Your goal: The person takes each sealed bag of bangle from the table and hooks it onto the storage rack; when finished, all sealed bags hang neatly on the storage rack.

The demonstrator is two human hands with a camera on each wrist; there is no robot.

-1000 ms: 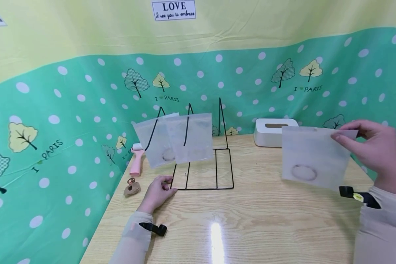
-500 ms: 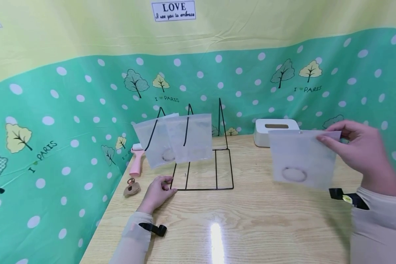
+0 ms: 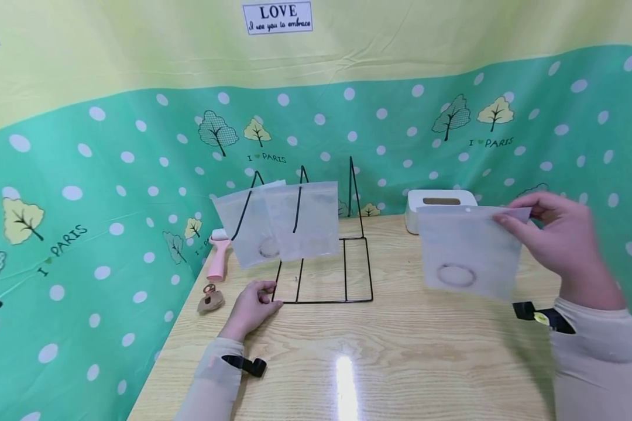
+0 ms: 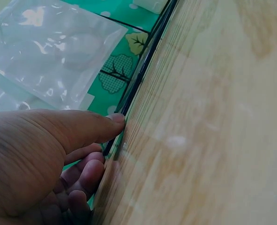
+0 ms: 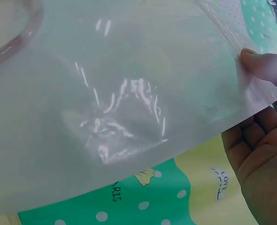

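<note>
My right hand [image 3: 563,240] pinches a translucent zip bag [image 3: 471,245] by its upper right corner, held up above the table. A ring-shaped bangle [image 3: 456,275] lies low inside it; in the right wrist view part of the bangle [image 5: 23,40] shows at the upper left. My left hand [image 3: 253,308] holds the front left corner of a black wire rack [image 3: 326,302], thumb on the wire [image 4: 137,84] in the left wrist view. Two similar bags hang on the rack's left and middle prongs: a tilted one [image 3: 244,225] and a straighter one [image 3: 316,216]. The right prong [image 3: 351,181] bears no bag.
A white tissue box [image 3: 416,213] stands at the back, partly behind the held bag. Left of the rack lie a pink lint roller [image 3: 218,260] and a small brown keychain-like item [image 3: 210,300]. A patterned cloth [image 3: 390,117] surrounds the wooden table [image 3: 400,362].
My right hand has moved left with the zip bag, bringing it nearer the rack and partly in front of the tissue box. The left hand and the rack have stayed still.
</note>
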